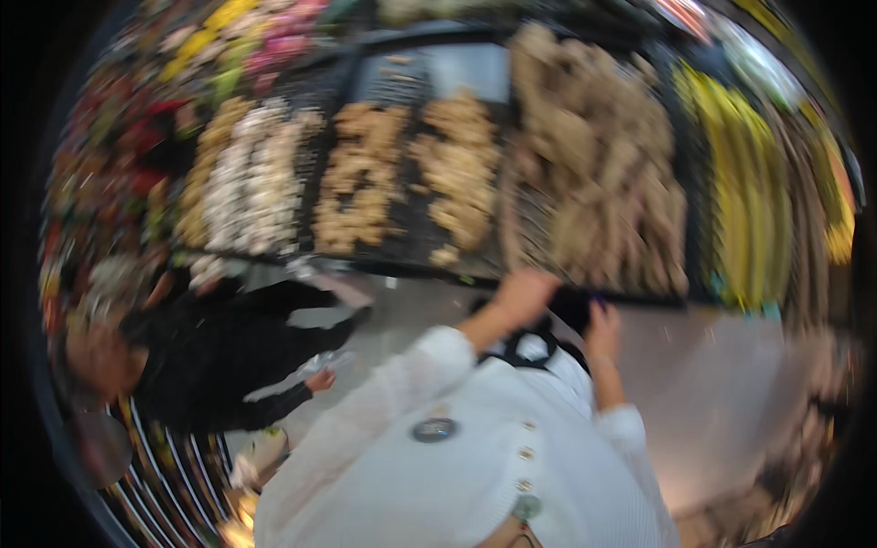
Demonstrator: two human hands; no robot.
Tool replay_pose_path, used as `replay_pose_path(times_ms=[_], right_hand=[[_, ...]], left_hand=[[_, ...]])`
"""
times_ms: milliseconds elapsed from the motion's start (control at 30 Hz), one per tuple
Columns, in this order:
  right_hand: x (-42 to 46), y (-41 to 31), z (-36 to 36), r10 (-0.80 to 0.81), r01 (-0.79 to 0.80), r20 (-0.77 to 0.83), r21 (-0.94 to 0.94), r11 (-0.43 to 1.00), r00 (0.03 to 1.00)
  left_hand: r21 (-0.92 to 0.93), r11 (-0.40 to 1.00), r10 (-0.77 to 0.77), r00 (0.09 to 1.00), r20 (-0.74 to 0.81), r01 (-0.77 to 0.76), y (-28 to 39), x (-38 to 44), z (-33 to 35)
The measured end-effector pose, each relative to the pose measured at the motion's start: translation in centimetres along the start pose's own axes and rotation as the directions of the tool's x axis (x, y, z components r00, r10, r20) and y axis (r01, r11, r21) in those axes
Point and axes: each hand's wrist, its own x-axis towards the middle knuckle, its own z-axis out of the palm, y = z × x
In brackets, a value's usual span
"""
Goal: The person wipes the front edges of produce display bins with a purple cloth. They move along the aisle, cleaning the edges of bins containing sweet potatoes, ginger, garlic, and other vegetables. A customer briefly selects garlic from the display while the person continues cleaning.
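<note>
My left hand is in front of the edge of a produce stand, its fingers curled at the left side of a black, soft-looking object. My right hand grips the right side of the same object, which shows a little purple by the fingers. Motion blur hides what the object is. Straight beyond my hands, large brown root vegetables lie heaped on the stand. Black straps show just below my hands, against my white clothing.
Ginger-like pieces, more pale tan pieces and garlic-like white bulbs fill the stand to the left. Long yellow produce lies to the right. A person in black stands close at my left, with a clear plastic bag at one hand.
</note>
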Motion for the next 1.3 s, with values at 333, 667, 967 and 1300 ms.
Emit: replay_pose_path(times_ms=[333,667,967,1300], right_hand=[[-0.5,0.0,2.0,-0.242,0.242,0.036,-0.285,0.927,0.97],[-0.2,-1.9,-0.7,-0.245,0.223,-0.022,-0.337,0.915,0.969],[2.0,-1.8,0.8,-0.083,0.083,0.018,-0.384,0.919,0.996],[0.6,-3.7,-4.3,-0.052,0.14,0.206,-0.442,0.886,0.977]], left_hand=[[-0.001,0.999,-0.05,0.999,-0.001,0.05,-0.5,0.4,2.6],[0.044,0.999,-0.03,0.999,0.01,0.029,-0.6,1.5,4.0],[-0.007,0.997,-0.073,0.997,0.019,0.073,-0.5,1.5,2.8],[-0.004,1.0,0.006,1.0,-0.008,-0.006,-1.0,1.0,4.2]])
